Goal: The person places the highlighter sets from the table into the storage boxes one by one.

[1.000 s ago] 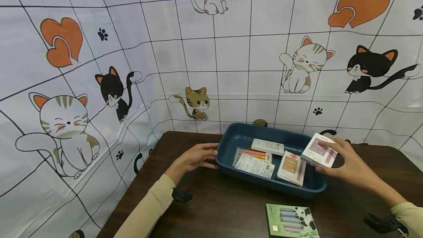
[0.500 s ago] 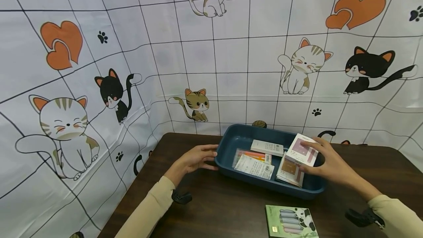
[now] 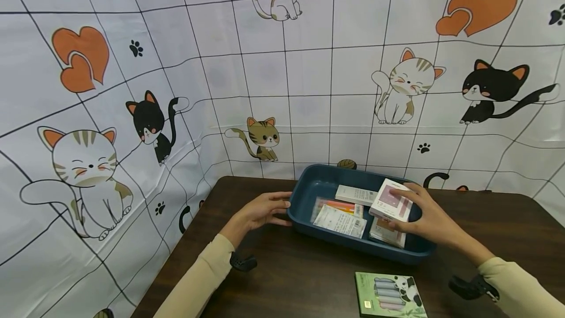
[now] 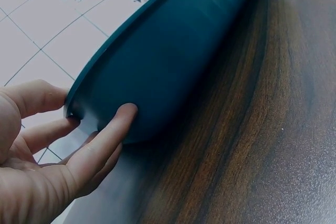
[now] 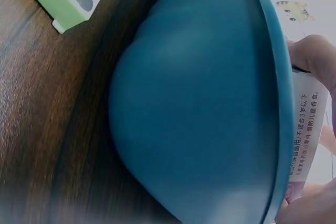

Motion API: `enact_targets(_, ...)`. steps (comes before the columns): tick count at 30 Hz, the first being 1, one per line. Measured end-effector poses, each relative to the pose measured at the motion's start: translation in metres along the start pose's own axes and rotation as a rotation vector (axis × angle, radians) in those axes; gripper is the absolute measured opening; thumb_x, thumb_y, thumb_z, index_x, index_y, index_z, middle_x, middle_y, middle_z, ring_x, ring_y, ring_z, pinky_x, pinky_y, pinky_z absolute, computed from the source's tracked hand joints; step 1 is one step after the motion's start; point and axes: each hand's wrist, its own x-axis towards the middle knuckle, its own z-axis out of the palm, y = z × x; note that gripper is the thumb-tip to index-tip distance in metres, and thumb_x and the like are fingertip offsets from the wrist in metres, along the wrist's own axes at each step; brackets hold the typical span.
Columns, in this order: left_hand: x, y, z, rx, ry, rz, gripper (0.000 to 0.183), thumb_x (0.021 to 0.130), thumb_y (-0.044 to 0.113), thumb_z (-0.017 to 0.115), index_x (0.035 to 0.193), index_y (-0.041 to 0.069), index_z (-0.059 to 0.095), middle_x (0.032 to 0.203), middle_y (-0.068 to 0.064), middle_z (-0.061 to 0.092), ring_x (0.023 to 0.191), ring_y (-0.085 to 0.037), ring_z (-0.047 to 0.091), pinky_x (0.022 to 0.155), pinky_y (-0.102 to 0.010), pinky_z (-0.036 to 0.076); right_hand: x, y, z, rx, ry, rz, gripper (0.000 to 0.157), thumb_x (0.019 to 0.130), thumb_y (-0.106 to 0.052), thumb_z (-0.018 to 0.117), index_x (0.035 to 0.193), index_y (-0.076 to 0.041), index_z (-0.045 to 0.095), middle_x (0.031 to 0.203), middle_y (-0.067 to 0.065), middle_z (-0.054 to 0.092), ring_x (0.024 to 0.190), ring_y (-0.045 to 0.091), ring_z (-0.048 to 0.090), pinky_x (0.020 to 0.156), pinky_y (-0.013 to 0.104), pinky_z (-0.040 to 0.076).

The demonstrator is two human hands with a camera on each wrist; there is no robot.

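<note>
A small white and pink box [image 3: 390, 201] is tilted over the right half of the blue plastic bin [image 3: 353, 245], pinched between the thumb and fingers of my right hand [image 3: 425, 212]. In the right wrist view, printed text shows on the side of this box [image 5: 307, 124], partly hidden behind the bin's rim. My left hand [image 3: 260, 210] touches the bin's left end with extended fingers. The left wrist view shows fingertips at the rim and one against the outer wall of the bin [image 4: 152, 72]. Below the held box lies a small stack of flat packets [image 3: 388, 235], partly covered by it.
Inside the bin lie a white box [image 3: 356, 195], an orange-striped packet [image 3: 346, 207] and a white labelled packet [image 3: 340, 221]. A green box with pens and a panda printed on it [image 3: 390, 296] rests on the dark wooden table [image 3: 282, 269] in front. A cat-patterned cloth [image 3: 309, 72] hangs behind.
My right hand has moved left with the white and pink box, from the bin's right end to over the stack of packets. The left hand stays at the bin's left end.
</note>
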Motion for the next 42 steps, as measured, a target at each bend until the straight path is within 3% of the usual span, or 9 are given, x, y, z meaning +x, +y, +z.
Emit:
enact_targets(5,0.000,0.000,-0.001,0.013,0.007,0.001,0.056,0.103,0.011,0.062,0.155,0.006,0.042,0.141,-0.024,0.054,0.121,-0.038,0.061,0.090,-0.056,0.056,0.002,-0.002,0.005,0.009,-0.015,-0.006,0.082,0.081,-0.036,0.088,0.148,-0.008,0.051,0.156,0.033,0.022,0.127,0.058,0.034,0.086,0.078,0.041)
enact_targets(28,-0.001,0.002,0.001,0.005,0.010,-0.005,0.055,0.103,0.009,0.061,0.155,0.004,0.041,0.144,-0.026,0.051,0.123,-0.040,0.059,0.090,-0.056,0.056,0.012,-0.009,0.019,0.018,-0.040,-0.034,0.084,0.080,-0.039,0.088,0.150,-0.011,0.051,0.158,0.029,0.021,0.129,0.056,0.032,0.087,0.073,0.042)
enact_targets(42,-0.002,0.003,0.001,-0.003,0.010,-0.010,0.056,0.103,0.008,0.061,0.155,0.004,0.041,0.145,-0.026,0.050,0.123,-0.039,0.059,0.089,-0.056,0.056,0.025,-0.019,0.031,0.036,-0.046,-0.074,0.083,0.080,-0.038,0.089,0.149,-0.010,0.052,0.158,0.030,0.022,0.132,0.058,0.031,0.092,0.078,0.039)
